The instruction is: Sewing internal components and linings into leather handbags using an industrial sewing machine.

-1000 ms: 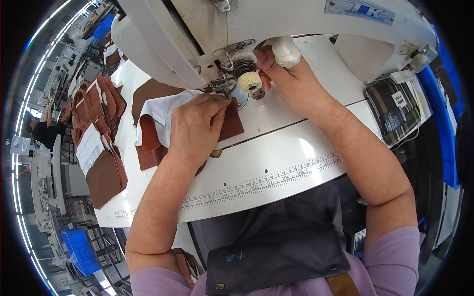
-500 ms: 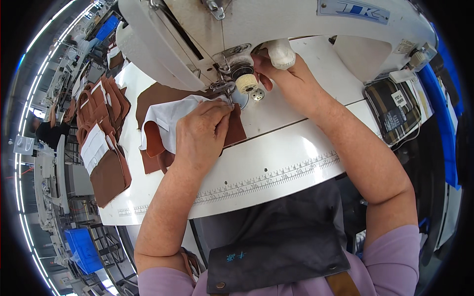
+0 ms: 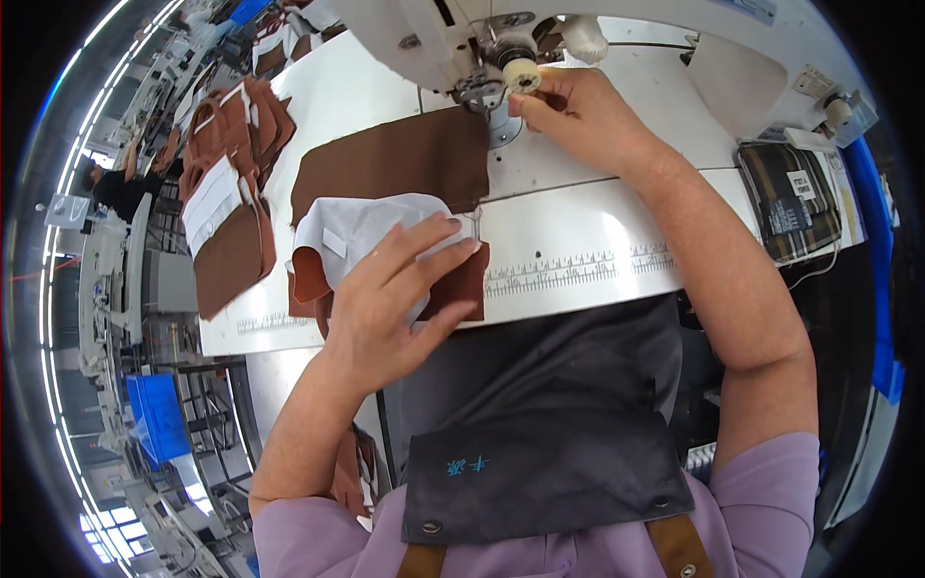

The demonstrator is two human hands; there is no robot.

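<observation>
Panel: 1, brown, flat, upper centre of the frame on the table. Long axis runs left to right, rising slightly toward the right; right end points at the needle area, its top corner next to the machine's foot. Whether the corner lies under the foot, cannot tell.

White cloth: 1, rumpled, along the panel's lower edge, centre of the frame; red-brown piece showing below and to its right.

Left hand: laid over white cloth and red-brown piece, fingers spread apart, clamped on nothing, fingertips toward the upper right.

Right hand: upper centre-right, thumb and forefinger bent close beside the cream knob; whether they meet or pinch anything, cannot tell.

Sewing machine: 1, white, top of the frame.

Ruler scale: printed along the table's near edge.

Stack: brown pieces with white parts, upper left.

Plaid item: 1, dark, right side.

Apron: 1, dark grey, lower centre.

Bin: 1, blue, lower left.
</observation>
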